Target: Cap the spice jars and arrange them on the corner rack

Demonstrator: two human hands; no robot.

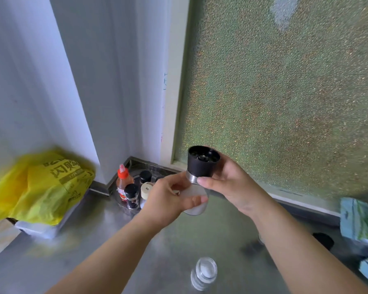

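Observation:
I hold a clear glass spice jar with white contents tilted above the steel counter. My left hand grips its body. My right hand is closed around its black grinder cap and the steel collar beneath it. A second clear jar with no cap stands on the counter near the front. A black cap lies at the right. In the corner, the round tray rack holds a red-capped sauce bottle, black-capped jars and a cream-capped jar.
A yellow plastic bag lies on a white box at the left. Blue-green packets sit at the right edge. A frosted window rises behind the counter, and a white wall stands on the left.

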